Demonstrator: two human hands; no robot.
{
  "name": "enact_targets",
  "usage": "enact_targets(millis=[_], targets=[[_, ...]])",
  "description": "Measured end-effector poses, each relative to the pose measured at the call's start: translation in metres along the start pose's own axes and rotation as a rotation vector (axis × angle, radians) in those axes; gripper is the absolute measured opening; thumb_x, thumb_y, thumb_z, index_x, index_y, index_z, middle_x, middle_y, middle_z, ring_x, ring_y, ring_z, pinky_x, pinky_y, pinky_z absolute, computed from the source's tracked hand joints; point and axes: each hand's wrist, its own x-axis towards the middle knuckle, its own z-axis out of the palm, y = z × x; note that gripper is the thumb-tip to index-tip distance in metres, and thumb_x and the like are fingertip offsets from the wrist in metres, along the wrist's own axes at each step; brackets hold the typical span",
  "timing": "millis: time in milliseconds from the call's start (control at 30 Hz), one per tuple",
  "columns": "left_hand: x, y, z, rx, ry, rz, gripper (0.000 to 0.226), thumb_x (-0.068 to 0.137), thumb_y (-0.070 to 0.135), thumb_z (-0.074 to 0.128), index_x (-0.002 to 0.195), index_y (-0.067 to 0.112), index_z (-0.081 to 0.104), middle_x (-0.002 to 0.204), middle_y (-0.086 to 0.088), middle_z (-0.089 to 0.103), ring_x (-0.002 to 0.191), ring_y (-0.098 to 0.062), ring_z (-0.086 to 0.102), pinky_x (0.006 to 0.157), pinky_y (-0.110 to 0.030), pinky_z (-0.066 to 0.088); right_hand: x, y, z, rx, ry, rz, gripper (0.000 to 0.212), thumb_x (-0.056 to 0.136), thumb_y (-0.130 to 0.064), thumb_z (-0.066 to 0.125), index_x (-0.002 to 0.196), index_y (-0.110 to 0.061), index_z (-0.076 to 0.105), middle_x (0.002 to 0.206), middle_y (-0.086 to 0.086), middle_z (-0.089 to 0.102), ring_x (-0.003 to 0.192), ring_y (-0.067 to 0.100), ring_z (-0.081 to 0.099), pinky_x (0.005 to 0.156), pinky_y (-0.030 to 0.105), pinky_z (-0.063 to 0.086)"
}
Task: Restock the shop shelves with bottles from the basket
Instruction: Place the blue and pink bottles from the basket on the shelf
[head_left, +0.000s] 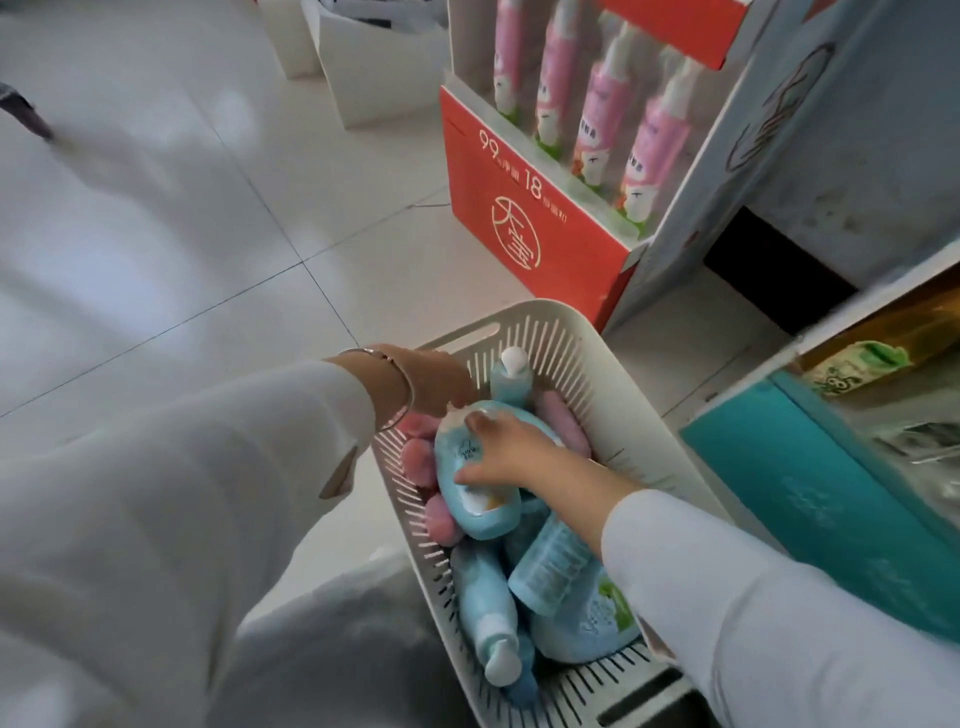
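**Basket and hand positions**

Basket (597, 358), white plastic with slotted walls and a cut-out handle, sits in the lower centre of the frame on the tiled floor (208, 234). It holds a loose pile of bottles lying at mixed angles. Pink bottles (418, 460) lie along its left wall. Blue bottles (488, 597) with white caps lie toward the lower edge of the frame. One capped bottle (511, 371) lies near the far wall.

The right hand (511, 457) enters from the lower right in a white sleeve. It grasps the top blue bottle (480, 504), with the thumb on the labelled face and the fingers curved over the far side. This bottle is inside the basket, tilted, resting on the bottles beneath it.

The left hand (431, 384) enters from the left, with a bracelet (402, 387) at the wrist. Its fingers point down into the basket at the upper end of the same bottle. The fingertips are hidden, so it cannot be told whether they grasp or only touch.

A red display stand (519, 208) occupies the upper centre, just beyond the basket, and is loaded with upright pink display bottles (602, 124). A shelf unit (779, 374) at the right edge carries a teal box (805, 493). White paper bags (384, 73) stand on the floor at the top of the frame.
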Motion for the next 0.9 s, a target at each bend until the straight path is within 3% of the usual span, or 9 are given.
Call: enact_targets(millis=[67,133,233,367,467,600,700,767,900], targets=[[0.008,-0.003,0.011,-0.003,-0.031,-0.008,0.029,0.090,0.015,0.047,0.116,0.012,0.060,0.111,-0.009,0.064,0.093,-0.025,0.060,0.090,-0.040,0.050,0.004,0.002,0.013,0.052,0.009,0.056,0.079,0.077,-0.048,0.064,0.140,-0.027,0.022,0.141,0.012,0.028,0.116,0.034,0.051,0.095,0.038,0.042],[0.013,-0.003,0.022,0.055,-0.089,-0.019,0.029,0.091,0.017,0.049,0.118,0.009,0.057,0.115,-0.009,0.062,0.098,-0.024,0.059,0.093,-0.035,0.048,0.007,0.001,0.016,0.128,0.004,0.071,0.085,0.077,-0.039,0.066,0.144,-0.034,0.013,0.141,0.013,0.022,0.112,0.036,0.054,0.090,0.036,0.045],[0.016,0.001,0.038,0.143,-0.208,-0.046,0.033,0.089,0.021,0.056,0.117,0.005,0.058,0.106,-0.009,0.062,0.093,-0.022,0.056,0.090,-0.030,0.045,0.010,-0.001,0.019,0.214,-0.007,0.103,0.097,0.078,-0.034,0.069,0.147,-0.037,0.001,0.143,0.016,0.015,0.118,0.040,0.049,0.100,0.041,0.043],[0.015,0.008,0.054,0.158,-0.231,-0.102,0.041,0.087,0.027,0.060,0.126,0.015,0.053,0.124,-0.003,0.056,0.117,-0.022,0.052,0.094,-0.030,0.042,0.012,-0.004,0.029,0.199,0.006,0.150,0.105,0.075,-0.043,0.072,0.146,-0.039,-0.005,0.144,0.014,0.009,0.125,0.044,0.039,0.103,0.046,0.036],[0.015,0.014,0.062,0.154,-0.087,-0.148,0.041,0.091,0.024,0.051,0.131,0.015,0.045,0.131,-0.003,0.049,0.125,-0.025,0.046,0.096,-0.033,0.043,0.020,-0.001,0.033,0.146,-0.009,0.197,0.101,0.075,-0.042,0.071,0.143,-0.045,-0.002,0.135,0.016,0.019,0.118,0.045,0.045,0.099,0.049,0.040],[0.015,0.019,0.060,0.214,-0.027,-0.060,0.034,0.095,0.016,0.042,0.129,0.015,0.047,0.124,-0.003,0.055,0.120,-0.023,0.050,0.097,-0.031,0.042,0.016,0.021,0.012,-0.044,-0.018,0.127,0.099,0.067,-0.042,0.073,0.139,-0.053,0.006,0.126,0.010,0.049,0.110,0.034,0.054,0.089,0.045,0.046],[0.007,0.022,0.041,0.188,-0.057,-0.100,0.042,0.091,0.023,0.053,0.131,0.016,0.043,0.128,-0.002,0.053,0.121,-0.024,0.051,0.094,-0.032,0.043,0.002,0.041,-0.017,-0.217,-0.171,0.141,0.112,0.069,-0.037,0.076,0.142,-0.053,-0.007,0.131,0.011,0.039,0.116,0.034,0.049,0.084,0.038,0.046],[0.006,0.020,0.029,0.161,-0.071,-0.098,0.046,0.085,0.032,0.059,0.127,0.020,0.046,0.121,-0.002,0.059,0.112,-0.024,0.057,0.082,-0.029,0.044,-0.003,0.049,-0.029,-0.236,-0.223,0.164,0.119,0.065,-0.035,0.079,0.141,-0.055,-0.010,0.135,0.011,0.031,0.116,0.034,0.050,0.084,0.038,0.049],[0.004,0.019,0.007,0.246,-0.084,-0.055,0.033,0.090,0.019,0.052,0.121,0.012,0.055,0.120,-0.007,0.060,0.109,-0.023,0.057,0.076,-0.027,0.042,-0.019,0.056,-0.042,-0.149,-0.273,0.169,0.102,0.070,-0.032,0.080,0.147,-0.037,0.012,0.135,0.010,0.037,0.116,0.030,0.049,0.091,0.040,0.049]])
